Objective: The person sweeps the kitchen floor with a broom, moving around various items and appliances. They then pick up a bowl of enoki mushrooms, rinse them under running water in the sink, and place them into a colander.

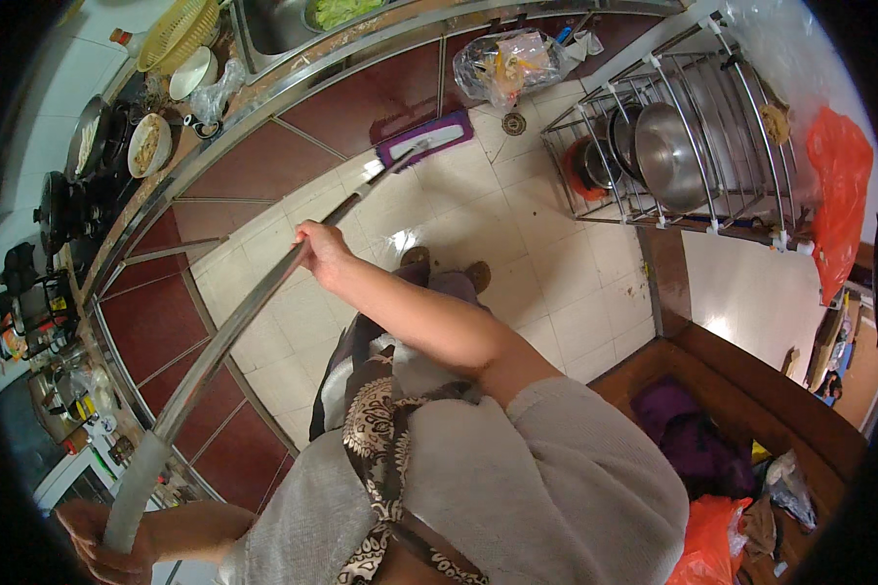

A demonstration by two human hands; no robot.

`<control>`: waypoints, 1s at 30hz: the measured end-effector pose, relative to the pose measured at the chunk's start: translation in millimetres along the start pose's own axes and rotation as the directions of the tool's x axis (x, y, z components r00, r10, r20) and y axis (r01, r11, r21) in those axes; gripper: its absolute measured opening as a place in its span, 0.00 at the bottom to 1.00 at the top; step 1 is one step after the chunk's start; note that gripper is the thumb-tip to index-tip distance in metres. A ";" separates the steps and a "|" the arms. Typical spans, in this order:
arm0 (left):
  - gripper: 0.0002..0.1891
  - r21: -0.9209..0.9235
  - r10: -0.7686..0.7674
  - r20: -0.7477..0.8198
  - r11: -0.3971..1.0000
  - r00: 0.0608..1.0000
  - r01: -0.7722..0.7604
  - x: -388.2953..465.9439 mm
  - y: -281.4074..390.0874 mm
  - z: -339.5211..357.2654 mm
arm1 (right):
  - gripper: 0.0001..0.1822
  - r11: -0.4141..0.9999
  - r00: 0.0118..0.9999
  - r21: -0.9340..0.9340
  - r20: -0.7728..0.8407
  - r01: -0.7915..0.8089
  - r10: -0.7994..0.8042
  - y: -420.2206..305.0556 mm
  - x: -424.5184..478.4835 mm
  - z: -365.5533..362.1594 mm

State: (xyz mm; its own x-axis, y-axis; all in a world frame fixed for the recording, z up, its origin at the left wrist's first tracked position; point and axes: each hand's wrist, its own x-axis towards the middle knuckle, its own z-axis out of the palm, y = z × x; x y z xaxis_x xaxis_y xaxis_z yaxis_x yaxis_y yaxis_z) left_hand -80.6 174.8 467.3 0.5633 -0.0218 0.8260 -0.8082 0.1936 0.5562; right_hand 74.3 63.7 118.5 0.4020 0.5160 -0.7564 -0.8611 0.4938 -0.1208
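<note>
My right hand (323, 254) is wrapped around the metal pole (245, 314) of a flat mop, about midway along it. Lower left, my left hand (110, 545) grips the pale handle end (136, 486) of the same pole. The flat mop head (424, 141), with a purple pad and a pale top plate, lies on the tiled floor (453, 227) at the foot of the dark red cabinets (366, 95). The pole slants from my left hand away to the head. My feet in brown slippers (478, 276) stand on the tiles behind the mop head.
A metal rack (629, 212) with pots and a steel basin (669, 157) stands on the right. A clear plastic bag (508, 66) hangs against the cabinets near a floor drain (513, 124). Bowls and pans line the counter on the left. Bags lie on brown wood at lower right.
</note>
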 end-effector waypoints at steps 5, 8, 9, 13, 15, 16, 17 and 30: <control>0.19 0.291 -0.128 -0.444 0.915 0.887 0.278 -31.2 8.4 -3.2 | 0.05 0.996 1.000 -0.091 -0.025 -0.019 0.016 4.9 52.2 -1.4; 0.18 0.101 -0.164 -0.326 0.973 0.931 0.207 -40.9 27.0 -27.8 | 0.05 0.986 0.998 -0.159 -0.060 -0.038 0.029 4.1 55.2 0.4; 0.18 0.175 -0.074 -0.453 0.970 0.889 0.170 -41.0 21.1 -22.7 | 0.05 0.984 0.997 -0.178 -0.077 -0.033 0.020 6.0 54.7 -0.3; 0.19 0.302 -0.081 -0.453 0.923 0.888 0.238 -22.2 -4.4 -30.7 | 0.04 0.994 0.999 -0.107 -0.022 0.030 -0.032 4.7 57.7 -8.3; 0.19 0.283 -0.134 -0.433 0.919 0.891 0.276 -17.1 -4.8 -45.1 | 0.03 0.998 0.998 -0.037 -0.006 0.055 -0.056 3.8 59.1 -13.5; 0.18 0.243 -0.152 -0.456 0.926 0.877 0.287 -14.6 -3.4 -56.0 | 0.03 0.997 0.997 0.001 0.009 0.071 -0.071 0.5 57.3 -9.7; 0.18 0.175 -0.205 -0.433 0.936 0.878 0.305 -9.5 -6.3 -59.3 | 0.04 0.995 0.993 0.040 -0.079 0.096 -0.093 -1.8 52.7 -9.5; 0.13 -0.255 -0.441 -0.406 0.896 0.801 0.364 5.2 -115.6 -47.0 | 0.06 0.921 0.907 0.291 -0.401 0.261 -0.130 -34.4 14.6 -129.1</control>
State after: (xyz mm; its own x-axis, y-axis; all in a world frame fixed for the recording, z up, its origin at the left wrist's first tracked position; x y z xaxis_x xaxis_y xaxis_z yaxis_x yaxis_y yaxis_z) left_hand 23.7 198.4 403.0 0.8770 0.2955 0.3789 -0.4751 0.4160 0.7754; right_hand 69.6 -36.1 28.7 0.3520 0.1227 -0.9279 -0.5973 0.7927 -0.1217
